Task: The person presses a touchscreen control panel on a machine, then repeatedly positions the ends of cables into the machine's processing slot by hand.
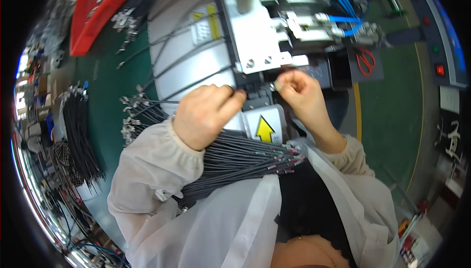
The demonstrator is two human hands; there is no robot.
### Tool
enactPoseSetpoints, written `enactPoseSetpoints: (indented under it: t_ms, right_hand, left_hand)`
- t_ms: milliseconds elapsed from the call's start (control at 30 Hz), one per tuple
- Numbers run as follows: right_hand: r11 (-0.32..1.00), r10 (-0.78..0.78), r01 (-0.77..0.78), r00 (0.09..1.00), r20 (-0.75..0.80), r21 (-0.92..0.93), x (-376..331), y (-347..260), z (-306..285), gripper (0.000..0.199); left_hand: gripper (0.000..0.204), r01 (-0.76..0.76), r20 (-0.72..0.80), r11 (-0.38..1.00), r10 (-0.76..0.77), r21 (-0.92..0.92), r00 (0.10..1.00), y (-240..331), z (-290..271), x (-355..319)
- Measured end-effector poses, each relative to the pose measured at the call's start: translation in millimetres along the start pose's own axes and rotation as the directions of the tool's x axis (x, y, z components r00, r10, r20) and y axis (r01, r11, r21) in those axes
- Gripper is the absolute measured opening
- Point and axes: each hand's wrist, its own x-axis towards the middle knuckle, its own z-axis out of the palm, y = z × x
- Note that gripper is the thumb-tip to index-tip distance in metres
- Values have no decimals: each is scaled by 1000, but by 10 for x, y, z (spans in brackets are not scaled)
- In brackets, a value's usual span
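Observation:
My left hand (203,113) and my right hand (300,90) are raised close together in front of a white and grey machine (255,37). Both pinch a thin black cable at the machine's lower edge. The right hand's fingertips close on the cable's small metal end (273,86), right by the machine's dark opening. A thick bundle of black cables (240,157) with metal tips lies across my lap under my left forearm. Both sleeves are white.
A yellow arrow label (265,129) sits below the machine. More black cable bundles (78,135) lie at the left on the green surface (110,71). Red bin (93,13) at top left. Orange scissors (365,61) and a panel with a red button (440,70) at right.

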Motion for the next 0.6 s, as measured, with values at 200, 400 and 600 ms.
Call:
enactPoseSetpoints:
  t_ms: [200,400,600]
  right_hand:
    - [993,-86,76,990,-109,-94,-116,-101,-44,7]
    - [983,-146,140,988,-43,-117,-346,-289,-35,4]
    - [979,-155,160,987,44,-123,-385,-297,-13,6]
  left_hand:
    - [26,83,-74,994,-78,68,994,-106,27,2]
    - [33,325,233,939,-293,-110,927,-410,-587,91]
    - [33,507,56,840,-525,195,849,-1301,-685,563]
